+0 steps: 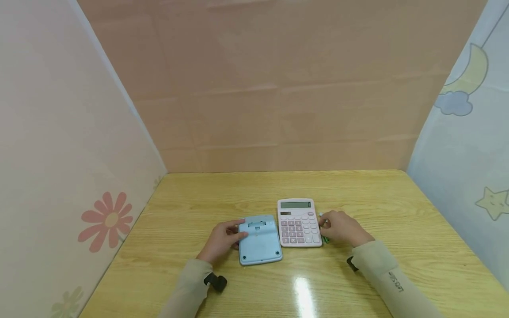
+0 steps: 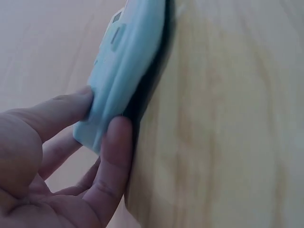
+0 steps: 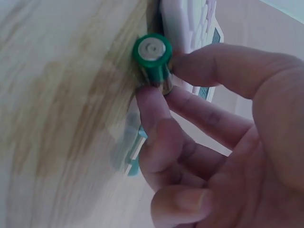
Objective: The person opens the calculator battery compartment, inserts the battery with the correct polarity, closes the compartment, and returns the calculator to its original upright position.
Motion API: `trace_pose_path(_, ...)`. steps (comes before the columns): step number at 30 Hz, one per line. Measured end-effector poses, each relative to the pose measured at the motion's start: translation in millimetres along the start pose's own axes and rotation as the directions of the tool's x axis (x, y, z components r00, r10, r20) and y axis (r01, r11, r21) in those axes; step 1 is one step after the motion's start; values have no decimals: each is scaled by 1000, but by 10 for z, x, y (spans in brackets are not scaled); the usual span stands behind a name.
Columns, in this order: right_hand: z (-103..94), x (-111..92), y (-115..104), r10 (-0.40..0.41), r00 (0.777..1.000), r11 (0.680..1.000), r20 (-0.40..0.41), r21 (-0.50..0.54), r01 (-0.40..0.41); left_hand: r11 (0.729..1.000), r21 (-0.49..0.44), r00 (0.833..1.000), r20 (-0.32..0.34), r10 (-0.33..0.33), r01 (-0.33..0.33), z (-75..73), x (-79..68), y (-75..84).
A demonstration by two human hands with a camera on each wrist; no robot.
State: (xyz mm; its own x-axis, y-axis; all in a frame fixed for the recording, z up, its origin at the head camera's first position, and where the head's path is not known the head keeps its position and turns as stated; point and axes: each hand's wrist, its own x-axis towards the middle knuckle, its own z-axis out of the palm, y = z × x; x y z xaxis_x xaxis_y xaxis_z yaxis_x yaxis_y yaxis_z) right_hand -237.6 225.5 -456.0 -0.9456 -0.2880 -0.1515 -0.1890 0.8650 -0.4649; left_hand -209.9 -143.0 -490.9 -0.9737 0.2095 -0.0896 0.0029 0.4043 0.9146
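Note:
A light blue calculator (image 1: pixel 260 247) lies face down, its back with small dark feet turned up and a recess (image 1: pixel 256 224) near its top edge. My left hand (image 1: pixel 220 240) grips its left side, thumb on the back and fingers at the edge; the left wrist view shows that edge tilted off the wooden surface. At the right edge of a pink calculator (image 1: pixel 300 223), my right hand (image 1: pixel 341 226) pinches a green battery (image 3: pixel 154 61) between thumb and fingers. The battery's flat silver end faces the right wrist camera.
The pink calculator lies face up beside the blue one, its display at the far end. A small teal and white piece (image 3: pixel 135 152) lies beyond my right fingers. The wooden table (image 1: pixel 199 194) meets a tan back wall (image 1: pixel 278 110) and patterned side panels.

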Motion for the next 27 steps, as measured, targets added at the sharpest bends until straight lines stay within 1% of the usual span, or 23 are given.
trace_pose_path(3,11,-1,9,9,1000,1000,-4,7,-9,1000,27,1000,-3,-11,11,2,8,16)
trace_pose_path(6,17,9,12,5,1000,1000,-31,-6,-5,999,31,1000,5,-21,21,3,16,27)
trace_pose_path(9,5,9,-14,2,997,1000,-81,-24,-4,999,32,1000,16,-24,24,7,21,39)
trace_pose_path(12,-13,14,-69,-21,989,999,-146,-32,16,999,35,999,21,-29,29,6,29,45)
trace_pose_path(15,-29,29,-176,-76,974,997,-211,-20,74,999,35,999,21,-36,35,0,37,43)
trace_pose_path(18,-32,56,-319,-151,957,988,-246,2,156,999,29,999,34,-36,35,-4,47,39)
trace_pose_path(22,-4,123,-530,-241,941,968,-237,17,252,999,20,998,56,-28,27,1,64,34)
trace_pose_path(24,28,166,-637,-280,933,957,-226,8,289,999,23,998,54,-30,29,0,68,34)
trace_pose_path(27,101,225,-788,-339,915,939,-221,-21,343,999,31,998,41,-36,35,-4,65,41)
